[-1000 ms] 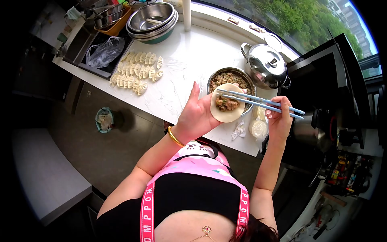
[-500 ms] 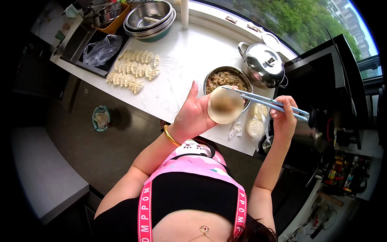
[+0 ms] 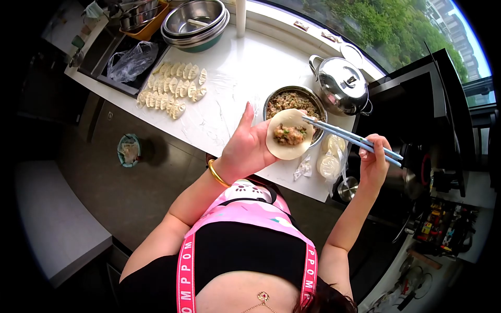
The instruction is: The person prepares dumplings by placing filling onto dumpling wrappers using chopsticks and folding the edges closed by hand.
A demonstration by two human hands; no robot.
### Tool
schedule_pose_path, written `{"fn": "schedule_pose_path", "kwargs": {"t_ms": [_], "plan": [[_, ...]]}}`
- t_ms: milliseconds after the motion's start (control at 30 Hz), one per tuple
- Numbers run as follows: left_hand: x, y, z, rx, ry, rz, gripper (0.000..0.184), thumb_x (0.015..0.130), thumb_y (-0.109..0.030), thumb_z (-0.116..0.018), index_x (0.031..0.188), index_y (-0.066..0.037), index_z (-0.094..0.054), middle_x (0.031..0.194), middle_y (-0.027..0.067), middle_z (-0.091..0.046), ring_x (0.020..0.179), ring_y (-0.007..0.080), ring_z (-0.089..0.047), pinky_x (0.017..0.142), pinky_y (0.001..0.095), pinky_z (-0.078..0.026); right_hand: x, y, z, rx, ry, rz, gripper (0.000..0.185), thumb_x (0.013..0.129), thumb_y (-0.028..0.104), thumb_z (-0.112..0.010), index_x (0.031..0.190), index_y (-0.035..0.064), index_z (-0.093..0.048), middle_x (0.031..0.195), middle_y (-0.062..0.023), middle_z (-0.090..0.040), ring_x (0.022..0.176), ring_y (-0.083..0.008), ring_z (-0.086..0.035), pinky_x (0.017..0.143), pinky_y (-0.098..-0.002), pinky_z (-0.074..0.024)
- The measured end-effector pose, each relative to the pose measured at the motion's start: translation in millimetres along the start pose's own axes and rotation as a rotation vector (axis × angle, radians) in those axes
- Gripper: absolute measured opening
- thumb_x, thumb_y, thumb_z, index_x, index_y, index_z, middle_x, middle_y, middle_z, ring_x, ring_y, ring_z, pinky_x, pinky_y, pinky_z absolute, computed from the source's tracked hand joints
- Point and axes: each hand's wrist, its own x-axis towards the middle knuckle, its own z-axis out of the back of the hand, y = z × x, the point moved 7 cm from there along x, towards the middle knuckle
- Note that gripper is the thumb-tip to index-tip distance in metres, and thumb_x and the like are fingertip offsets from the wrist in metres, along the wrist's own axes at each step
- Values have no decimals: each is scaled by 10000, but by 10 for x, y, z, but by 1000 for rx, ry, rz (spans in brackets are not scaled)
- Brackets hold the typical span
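A round dumpling wrapper (image 3: pixel 278 147) rests across the fingers of my left hand (image 3: pixel 247 145), its thumb sticking up apart. On the wrapper's middle lies a clump of meat filling (image 3: pixel 290 135) with green bits. My right hand (image 3: pixel 373 160) grips blue chopsticks (image 3: pixel 355 136), their tips just off the wrapper's upper right edge. Behind the wrapper stands a steel bowl (image 3: pixel 267 99) of filling, partly covered by it. Folded dumplings (image 3: pixel 175 86) sit in rows at the left of the counter. A plastic bag of wrappers (image 3: pixel 330 159) lies between my hands.
A lidded steel pot (image 3: pixel 342 83) stands by the window behind the bowl. Stacked basins (image 3: pixel 193 23) are at the back left, near a clear plastic bag (image 3: pixel 133 62). The white counter (image 3: pixel 229 78) ends just in front of me; a small bin (image 3: pixel 129 150) is on the floor.
The chopsticks have drawn back to the right from over the wrapper, along with my right hand. The filling, blurred before, now shows clearly. My left hand has barely shifted.
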Motion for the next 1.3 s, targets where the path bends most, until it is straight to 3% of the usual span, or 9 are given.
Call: {"fn": "schedule_pose_path", "kwargs": {"t_ms": [567, 700, 1100, 1300], "plan": [[48, -126, -62, -24, -55, -71, 884, 917, -681, -110, 1455, 13, -206, 1472, 185, -307, 1370, 328, -289, 1145, 467, -201, -215, -282, -241, 44, 27, -149, 176, 931, 89, -558, 860, -67, -598, 762, -124, -592, 560, -190, -612, 507, -254, -502], [66, -132, -53, -68, 20, -66, 889, 917, -681, -111, 1453, 23, -203, 1474, 188, -301, 1372, 329, -284, 1145, 470, -199, -233, -275, -129, 21, 13, -132, 186, 937, 101, -551, 872, -66, -602, 765, -118, -596, 564, -180, -614, 498, -245, -491], [114, -85, -86, -51, -13, -40, 895, 914, -685, -116, 1447, 29, -209, 1471, 181, -309, 1371, 315, -292, 1148, 469, -197, -291, -106, 80, 87, 41, -46, 169, 938, 107, -544, 893, -50, -588, 787, -143, -571, 566, -166, -586, 492, -224, -466], [122, -72, -104, -44, -12, -37, 890, 916, -682, -116, 1447, 27, -211, 1471, 179, -309, 1372, 314, -291, 1145, 474, -202, -261, -55, -215, 33, 122, -37, 151, 858, 82, -643, 896, -53, -589, 838, -151, -572, 622, -202, -617, 544, -255, -514]]}}
